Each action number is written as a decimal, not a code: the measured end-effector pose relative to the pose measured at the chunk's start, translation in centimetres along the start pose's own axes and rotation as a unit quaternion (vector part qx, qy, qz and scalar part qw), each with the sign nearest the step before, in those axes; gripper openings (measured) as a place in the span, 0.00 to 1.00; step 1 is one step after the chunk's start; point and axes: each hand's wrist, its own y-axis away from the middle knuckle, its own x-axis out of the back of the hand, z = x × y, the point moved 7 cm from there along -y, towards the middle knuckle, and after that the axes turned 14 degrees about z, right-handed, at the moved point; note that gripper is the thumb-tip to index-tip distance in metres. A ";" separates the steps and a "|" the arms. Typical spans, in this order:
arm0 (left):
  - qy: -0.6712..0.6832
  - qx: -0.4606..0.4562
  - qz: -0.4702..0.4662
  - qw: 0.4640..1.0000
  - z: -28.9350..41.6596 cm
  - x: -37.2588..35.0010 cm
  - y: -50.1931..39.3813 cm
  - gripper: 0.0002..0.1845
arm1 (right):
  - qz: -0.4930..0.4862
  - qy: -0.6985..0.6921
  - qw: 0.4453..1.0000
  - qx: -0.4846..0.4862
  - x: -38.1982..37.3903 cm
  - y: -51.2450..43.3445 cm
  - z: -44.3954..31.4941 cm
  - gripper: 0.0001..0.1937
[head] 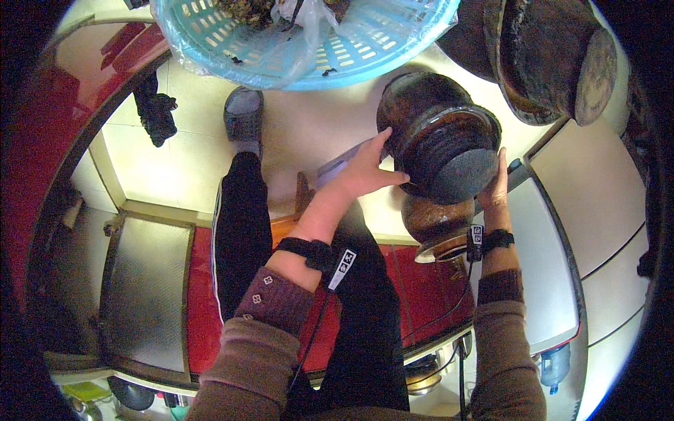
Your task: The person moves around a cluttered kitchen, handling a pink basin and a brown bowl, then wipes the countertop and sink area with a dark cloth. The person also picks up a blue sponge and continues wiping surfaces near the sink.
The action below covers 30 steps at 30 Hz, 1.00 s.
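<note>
A dark brown glazed clay pot (421, 158) is between my two hands, its flat grey round base turned towards me. My left hand (363, 171) has its thumb and fingertips spread against the pot's left side. Along the right side lies my right hand (495, 192), its palm partly hidden by the pot. Just below the pot shows a smaller brown glazed jar (439, 216) with a flared rim; whether the two touch, I cannot tell. Each wrist wears a black strap with a cable.
A blue plastic basket (295, 76) lined with clear plastic holds dark clumps at the top. Larger dark pots (542, 58) stand at upper right. A black object (155, 113) lies on the tiled floor (131, 158). Red cabinets (202, 310) and a light appliance (542, 263) flank my legs.
</note>
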 end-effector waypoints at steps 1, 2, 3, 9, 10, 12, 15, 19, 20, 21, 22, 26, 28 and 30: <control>0.011 -0.002 -0.001 1.000 -0.2 0.1 0.0 0.57 | 0.031 0.016 0.999 0.008 0.7 -0.3 0.0 0.38; 0.013 0.002 -0.001 1.000 -0.5 0.2 0.1 0.56 | 0.038 0.018 0.999 0.006 1.1 -0.6 0.1 0.39; 0.016 -0.006 0.003 1.000 -0.5 0.5 0.3 0.56 | 0.047 0.007 0.999 -0.005 1.6 -0.7 0.4 0.39; -0.007 0.063 0.008 0.998 0.7 4.5 3.5 0.52 | 0.105 0.064 0.991 0.061 5.4 1.5 0.9 0.45; -0.017 0.089 0.008 0.996 1.1 5.5 4.6 0.50 | 0.072 0.063 0.992 0.077 6.0 2.8 0.9 0.45; -0.045 0.105 0.010 0.993 2.6 7.8 6.8 0.47 | 0.073 0.043 0.995 0.059 7.6 4.8 1.6 0.45; -0.087 0.070 0.022 0.994 5.7 11.5 10.2 0.44 | 0.062 0.008 0.997 0.039 9.8 8.5 2.8 0.42; -0.129 0.021 0.066 0.989 9.5 16.5 16.1 0.41 | 0.066 0.053 0.995 0.059 11.4 14.5 4.3 0.38; -0.141 0.021 0.080 0.986 10.4 17.3 17.4 0.41 | 0.047 0.053 0.995 0.066 11.5 16.4 4.5 0.37; -0.167 0.031 0.109 0.979 11.2 18.8 19.5 0.40 | 0.004 0.049 0.995 0.087 11.3 18.3 4.0 0.36; -0.149 0.030 0.098 0.983 12.3 19.2 21.6 0.37 | -0.023 0.042 0.996 0.077 11.1 20.0 3.8 0.35; -0.212 -0.037 0.149 0.965 17.6 22.6 33.1 0.35 | -0.076 0.017 0.995 0.067 9.3 24.4 2.7 0.35; -0.201 -0.031 0.167 0.965 18.4 24.0 39.3 0.35 | -0.076 0.043 0.993 0.079 9.7 26.1 1.4 0.35; -0.176 -0.041 0.194 0.964 18.1 25.1 45.5 0.34 | -0.090 0.059 0.988 0.107 9.4 26.1 0.2 0.34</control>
